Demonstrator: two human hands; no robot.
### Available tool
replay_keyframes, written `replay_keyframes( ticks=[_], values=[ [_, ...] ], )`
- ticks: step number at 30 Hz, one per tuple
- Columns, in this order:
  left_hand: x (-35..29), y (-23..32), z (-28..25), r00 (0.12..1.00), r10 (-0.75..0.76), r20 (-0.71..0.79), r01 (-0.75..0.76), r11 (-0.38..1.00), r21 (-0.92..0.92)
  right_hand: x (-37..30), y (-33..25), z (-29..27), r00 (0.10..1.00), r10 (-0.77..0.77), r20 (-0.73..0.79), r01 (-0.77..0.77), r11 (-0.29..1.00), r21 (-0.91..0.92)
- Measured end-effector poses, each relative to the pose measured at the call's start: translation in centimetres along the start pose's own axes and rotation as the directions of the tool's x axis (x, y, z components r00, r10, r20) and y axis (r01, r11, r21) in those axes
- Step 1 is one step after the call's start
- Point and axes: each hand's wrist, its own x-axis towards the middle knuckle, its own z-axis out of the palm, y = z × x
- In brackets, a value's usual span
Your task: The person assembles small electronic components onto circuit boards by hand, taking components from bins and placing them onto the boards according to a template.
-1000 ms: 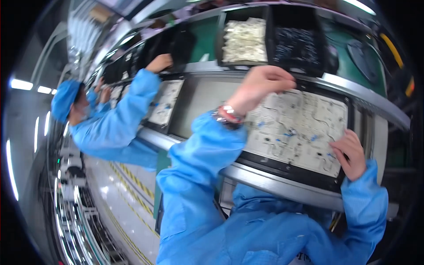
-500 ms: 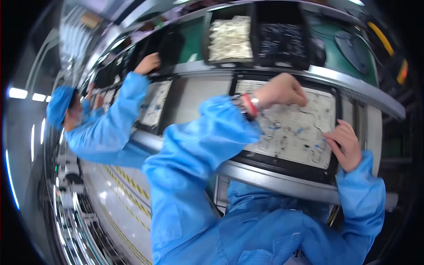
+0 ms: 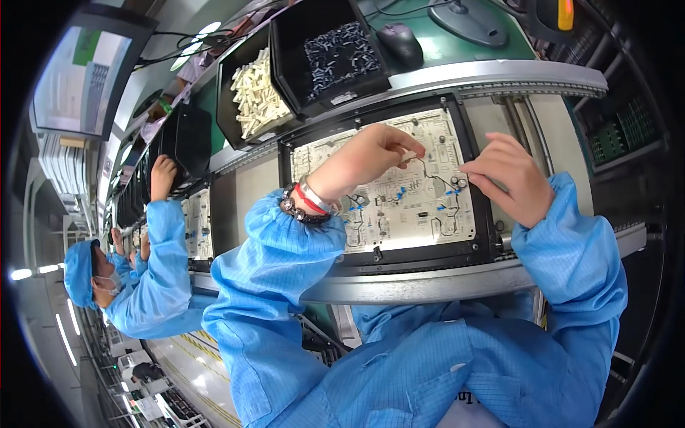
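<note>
From where I stand, the white circuit board (image 3: 403, 232) lies in its black frame (image 3: 465, 139), under both hands. The left hand (image 3: 367, 160) has its fingers bunched over the board near a dark wire (image 3: 426, 169); the right hand (image 3: 510, 180) has thumb and forefinger drawn close at the right edge. I can't tell whether either grasps anything. A low-hanging bracelet (image 3: 289, 203), I'd judge, could snag that wire or knock the small blue parts (image 3: 401, 193) askew.

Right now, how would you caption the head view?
A left hand over a populated circuit board, right hand near its edge, with bins of cream and dark components beyond.
</note>
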Motion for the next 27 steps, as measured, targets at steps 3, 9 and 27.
replay_keyframes(
  ticks=[3, 9, 27],
  values=[
    [0.7, 0.1, 0.9, 0.989, -0.103, -0.107, 0.105, 0.994, 0.011, -0.1, 0.6, -0.6, 1.0, 0.016, -0.027, -0.017, 1.0, -0.017],
    [2.4, -0.7, 3.0, 0.973, 0.05, -0.227, -0.056, 0.998, -0.019, 0.2, 2.0, -1.7, 0.994, -0.019, -0.107, 0.014, 0.999, -0.053],
    [5.4, -0.8, 5.1, 0.884, 0.37, -0.285, -0.197, 0.849, 0.491, 0.0, 2.7, -2.7, 0.991, -0.08, -0.106, 0.068, 0.991, -0.117]
  ],
)
